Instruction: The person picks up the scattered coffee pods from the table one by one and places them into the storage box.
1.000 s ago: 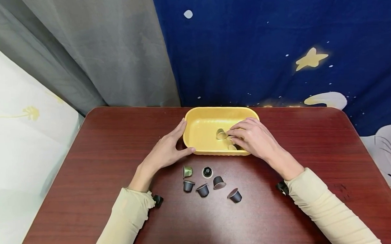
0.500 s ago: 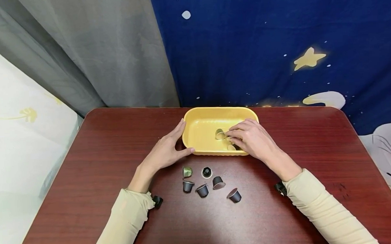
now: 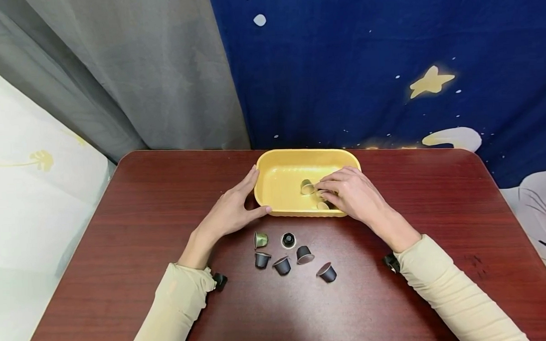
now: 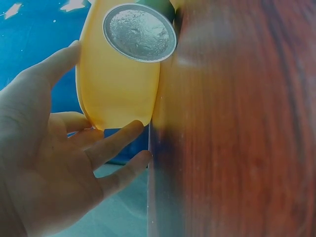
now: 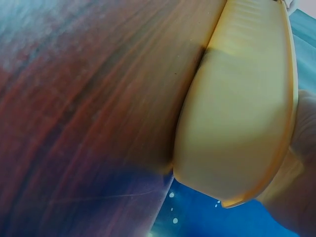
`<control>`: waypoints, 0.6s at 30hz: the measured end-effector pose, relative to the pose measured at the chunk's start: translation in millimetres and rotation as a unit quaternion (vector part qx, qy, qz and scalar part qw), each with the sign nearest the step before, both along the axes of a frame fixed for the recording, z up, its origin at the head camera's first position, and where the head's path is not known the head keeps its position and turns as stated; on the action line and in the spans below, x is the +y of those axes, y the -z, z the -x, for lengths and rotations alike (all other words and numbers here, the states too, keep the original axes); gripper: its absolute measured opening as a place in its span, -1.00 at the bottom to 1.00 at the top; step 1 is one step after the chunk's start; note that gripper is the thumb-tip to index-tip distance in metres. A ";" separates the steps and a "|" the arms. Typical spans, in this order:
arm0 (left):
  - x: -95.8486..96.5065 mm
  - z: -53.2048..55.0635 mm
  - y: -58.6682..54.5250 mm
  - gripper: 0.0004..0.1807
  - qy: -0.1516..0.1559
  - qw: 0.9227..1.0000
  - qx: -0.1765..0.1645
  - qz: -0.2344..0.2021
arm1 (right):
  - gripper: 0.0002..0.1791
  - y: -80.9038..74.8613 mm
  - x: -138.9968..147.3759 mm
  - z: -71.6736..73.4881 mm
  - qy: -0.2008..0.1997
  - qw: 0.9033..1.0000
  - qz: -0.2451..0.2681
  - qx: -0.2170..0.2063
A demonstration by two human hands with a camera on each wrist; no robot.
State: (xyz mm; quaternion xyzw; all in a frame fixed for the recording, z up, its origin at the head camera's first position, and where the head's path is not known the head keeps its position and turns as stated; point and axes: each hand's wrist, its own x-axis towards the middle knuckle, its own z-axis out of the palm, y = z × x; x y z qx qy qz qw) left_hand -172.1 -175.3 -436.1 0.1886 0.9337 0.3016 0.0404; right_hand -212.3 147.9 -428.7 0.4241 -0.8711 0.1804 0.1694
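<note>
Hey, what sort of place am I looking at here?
Probably an indoor room, perhaps a curtained-off work corner: a reddish-brown table stands in front of a gray curtain and a blue curtain with a night-sky print.

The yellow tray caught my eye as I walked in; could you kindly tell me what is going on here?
A person's left hand rests against the left end of the yellow tray, while their right hand reaches inside the right end, among coffee capsules. Whether it grips one is hard to tell. A green capsule lies in the tray close to that hand. On the table in front of the tray are another green capsule and five dark capsules.
</note>
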 end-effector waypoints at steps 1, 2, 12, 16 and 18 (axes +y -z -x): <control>0.0 0.1 -0.3 0.09 0.000 1.000 -0.001 0.001 | -0.78 -0.1 0.1 0.0 0.001 1.000 -0.002 -0.001; 0.1 0.1 -0.4 0.09 0.000 1.000 -0.001 0.002 | -0.77 -0.1 0.1 0.2 0.002 1.000 -0.005 -0.002; 0.1 0.5 -0.6 0.09 0.000 1.000 0.000 0.006 | -0.78 0.2 0.2 0.9 0.006 1.000 -0.013 -0.008; -0.2 0.2 -0.8 0.08 0.002 1.000 0.002 0.007 | -0.79 -0.1 0.6 0.5 0.006 1.000 -0.012 -0.012; -0.1 -0.2 -0.7 0.08 0.002 1.000 0.003 0.008 | -0.79 -0.7 0.8 0.2 0.006 1.000 -0.013 -0.013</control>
